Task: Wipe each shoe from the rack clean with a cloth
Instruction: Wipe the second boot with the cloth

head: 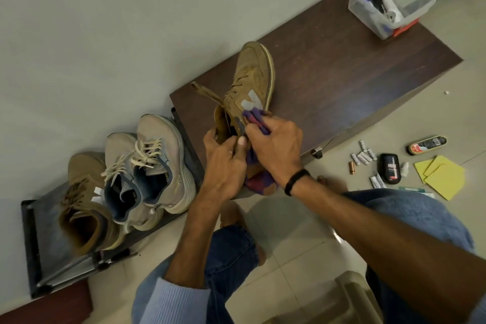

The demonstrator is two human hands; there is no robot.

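Left grip (223, 166) clasps a tan suede shoe (252, 76); right grip (278, 144) pinches purple cloth (255, 117) against its side.

A pale letter N (252, 101) marks the tan shoe's (253, 71) side; nothing else reads clearly.

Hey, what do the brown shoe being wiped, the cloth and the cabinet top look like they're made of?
Shoe: likely suede or nubuck; matte, napped tan surface, no shine.
Cloth: woven fabric; purple and red check, soft folds.
Cabinet top: dark wood-grain, probably laminate or veneer; faint streaks, low sheen.
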